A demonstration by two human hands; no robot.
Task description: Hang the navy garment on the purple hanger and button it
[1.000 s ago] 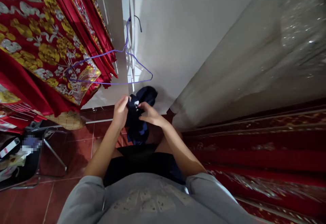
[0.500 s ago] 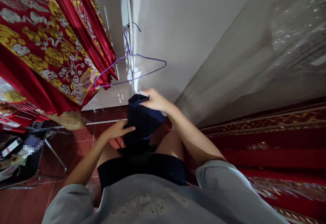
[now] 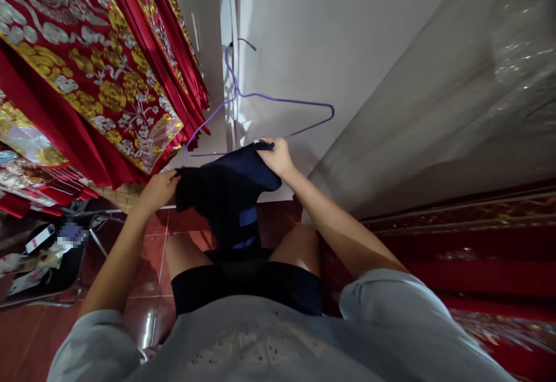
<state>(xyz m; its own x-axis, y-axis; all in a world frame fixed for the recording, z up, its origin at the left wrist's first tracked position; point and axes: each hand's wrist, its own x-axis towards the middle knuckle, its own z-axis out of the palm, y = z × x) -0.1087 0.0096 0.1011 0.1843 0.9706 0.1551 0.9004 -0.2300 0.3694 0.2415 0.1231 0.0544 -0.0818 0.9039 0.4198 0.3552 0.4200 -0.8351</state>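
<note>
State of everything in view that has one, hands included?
Left hand: closed on the garment's edge
Right hand: pinching the garment's upper edge
Dark blue garment: spread between both hands, lower part hanging down
Purple hanger: hanging, lower bar partly behind the garment
Red embroidered cloth: hanging in folds
Chair: unfolded, items on its seat

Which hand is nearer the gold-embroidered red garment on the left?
Left: the left hand sits just below the gold-embroidered red garment in view; the right hand is farther off, to its right.
</note>
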